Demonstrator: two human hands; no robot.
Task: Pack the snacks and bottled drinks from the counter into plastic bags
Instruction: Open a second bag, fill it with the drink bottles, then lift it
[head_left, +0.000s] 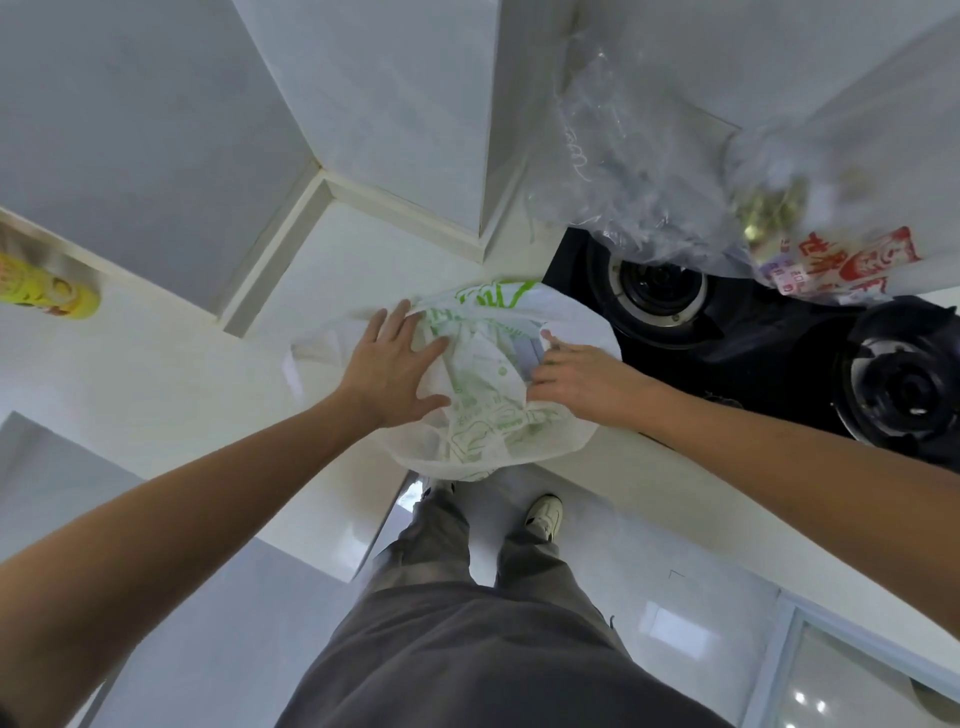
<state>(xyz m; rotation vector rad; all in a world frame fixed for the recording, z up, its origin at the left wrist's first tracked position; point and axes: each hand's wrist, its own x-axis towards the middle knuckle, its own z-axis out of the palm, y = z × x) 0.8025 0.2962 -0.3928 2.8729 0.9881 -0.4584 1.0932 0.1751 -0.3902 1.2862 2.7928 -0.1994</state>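
The left hand (392, 366) lies flat with fingers spread, pressing the left side of the white plastic bag with green print (483, 395); the right hand (571, 379) has its fingers curled and pinching the bag's film on the right side. The bag sits on the white bench (208, 374) at its front edge. A black gas hob (753, 332) lies at 2 o'clock from the bag, with a clear plastic bag (639, 171) and a red-printed snack packet (841, 265) at its far side, and a yellow container (47, 291) at 9 o'clock.

One camera on the person's head, looking straight down, wide and bendy view, close above the bench (171, 395), floor (613, 551) at 6 o'clock, wall at 12 o'clock
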